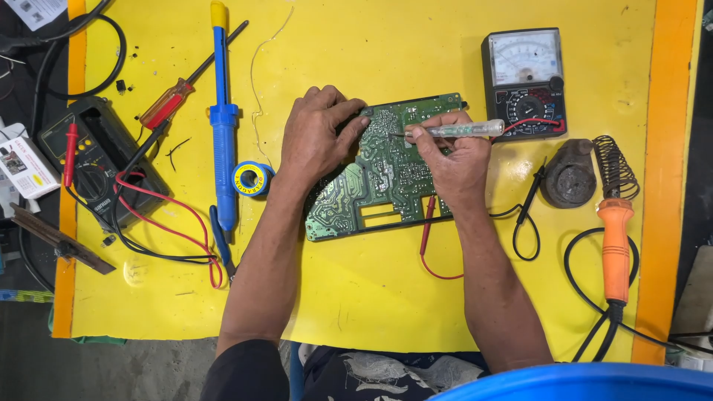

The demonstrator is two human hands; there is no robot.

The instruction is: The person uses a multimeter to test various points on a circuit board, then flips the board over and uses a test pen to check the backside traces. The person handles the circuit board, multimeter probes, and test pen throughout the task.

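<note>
Circuit board (pixel 386 174) lies solder side up near the middle of the yellow surface (pixel 386 297), tilted a little so its long edge runs from lower left to upper right. My left hand (pixel 318 137) rests on its upper left corner, fingers curled down over the edge and pressing, which I judge is what keeps the board from sliding while I work on it. My right hand (pixel 454 160) sits over the right part of the board, closed around a clear-handled tester screwdriver (pixel 457 131) held nearly level, its tip pointing left onto the green traces just beside my left fingertips. So the board is directly under both hands, touching each. A red probe lead (pixel 428 223) runs out from under my right palm across the lower edge of the board. The analog multimeter (pixel 526 83) stands just beyond my right hand, close enough to read. The orange soldering iron (pixel 615 249) is laid well off to the right, near its coiled stand (pixel 613 165), and the blue desoldering pump (pixel 222 119) and solder roll (pixel 252 179) lie left of my left wrist, apart from the board.
</note>
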